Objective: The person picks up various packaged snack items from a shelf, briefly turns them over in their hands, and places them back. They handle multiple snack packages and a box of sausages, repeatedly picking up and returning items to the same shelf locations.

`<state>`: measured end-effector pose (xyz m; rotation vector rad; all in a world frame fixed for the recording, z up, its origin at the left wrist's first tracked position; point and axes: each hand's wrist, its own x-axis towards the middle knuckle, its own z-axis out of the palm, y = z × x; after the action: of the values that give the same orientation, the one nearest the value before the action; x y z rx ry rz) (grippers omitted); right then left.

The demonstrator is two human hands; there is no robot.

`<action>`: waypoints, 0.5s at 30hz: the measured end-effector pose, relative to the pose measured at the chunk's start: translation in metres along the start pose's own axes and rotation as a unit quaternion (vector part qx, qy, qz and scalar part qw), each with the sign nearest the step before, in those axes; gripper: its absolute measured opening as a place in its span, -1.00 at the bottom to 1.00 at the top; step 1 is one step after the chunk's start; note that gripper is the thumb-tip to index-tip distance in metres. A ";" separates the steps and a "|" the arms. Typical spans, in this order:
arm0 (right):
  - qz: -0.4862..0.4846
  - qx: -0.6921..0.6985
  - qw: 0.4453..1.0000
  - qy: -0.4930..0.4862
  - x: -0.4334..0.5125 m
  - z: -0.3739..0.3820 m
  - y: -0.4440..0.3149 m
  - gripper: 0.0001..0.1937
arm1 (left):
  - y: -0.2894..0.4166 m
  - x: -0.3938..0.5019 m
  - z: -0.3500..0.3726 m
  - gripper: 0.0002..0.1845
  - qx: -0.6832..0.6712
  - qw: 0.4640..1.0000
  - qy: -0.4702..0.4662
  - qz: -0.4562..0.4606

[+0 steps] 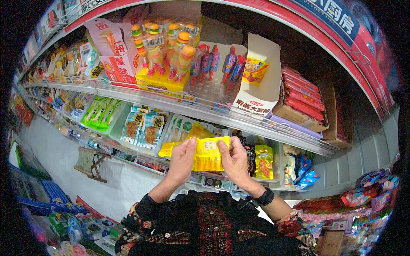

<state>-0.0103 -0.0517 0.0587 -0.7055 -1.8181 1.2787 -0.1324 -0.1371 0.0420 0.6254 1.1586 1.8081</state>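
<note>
Both my hands hold yellow snack packets in front of the lower shelf. Between them is a yellow packet (pixel 207 156) with its printed back turned up. My left hand (pixel 183 156) pinches its left side with the thumb on top. A further yellow piece of packaging (pixel 168 149) sticks out to the left of that hand; whether it is a separate packet cannot be made out. My right hand (pixel 235 158) grips the right edge, thumb lying over the printed side. Just above, a white open carton (pixel 256 102) on the upper shelf contains one yellow candy packet (pixel 255 71).
Hamburger-shaped candies (pixel 183 54) in clear wrappers stand in a yellow box. Right of the carton lie red wrapped sticks (pixel 302 92). Clear bins below hold blue-white snack packs (pixel 150 131) and green packs (pixel 102 113). A folding stool (pixel 91 163) stands on the floor at left.
</note>
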 end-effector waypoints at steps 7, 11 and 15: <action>-0.081 -0.049 0.993 0.064 -0.006 -0.003 -0.015 -0.81 | 0.003 -0.004 0.014 -0.63 0.278 0.928 0.115 0.220; -0.233 -0.162 0.956 0.072 -0.012 -0.015 -0.040 -0.92 | 0.011 -0.008 0.015 -0.64 0.267 0.942 0.073 0.187; -0.571 -0.378 0.725 -0.074 -0.013 -0.054 -0.061 -0.73 | 0.024 -0.013 0.012 -0.48 -0.185 0.974 -0.081 -0.106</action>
<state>0.0421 -0.0551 0.1228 0.2399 -2.2559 -0.2751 -0.1263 -0.1470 0.0693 0.4046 0.7242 1.6953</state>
